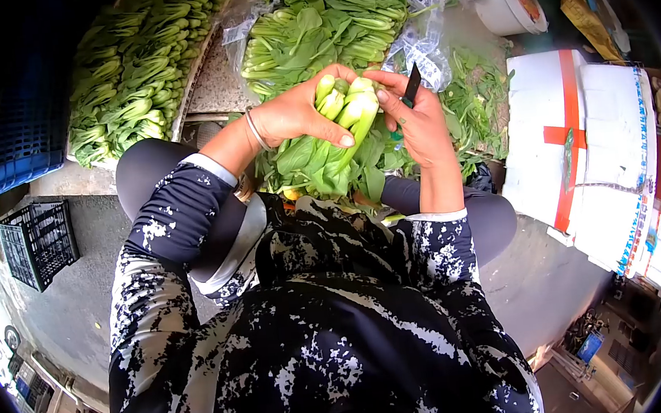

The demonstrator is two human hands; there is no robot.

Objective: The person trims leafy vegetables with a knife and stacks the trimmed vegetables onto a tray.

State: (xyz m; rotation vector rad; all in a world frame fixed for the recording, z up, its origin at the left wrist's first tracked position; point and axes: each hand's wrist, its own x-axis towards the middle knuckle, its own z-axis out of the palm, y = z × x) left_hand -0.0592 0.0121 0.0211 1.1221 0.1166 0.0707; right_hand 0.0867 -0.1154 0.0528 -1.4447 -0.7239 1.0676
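Note:
My left hand [303,114], a bangle on its wrist, is wrapped round a bunch of leafy greens [353,110] with pale, thick stem ends pointing away from me. The leaves hang down toward my lap. In my right hand [421,124] is a small knife [413,85], its dark blade sticking up past the fingers and a bit of green handle showing. The right fingers and thumb also touch the stem ends. Just beyond my hands, a heap of greens [324,38] lies on clear printed plastic [423,49].
Rows of trimmed greens [142,73] fill a tray at the upper left. Loose leaves [478,99] lie to the right, beside white foam boxes [540,133] with red tape. A white bucket [498,11] stands beyond them. A black crate [39,244] sits on the floor at left.

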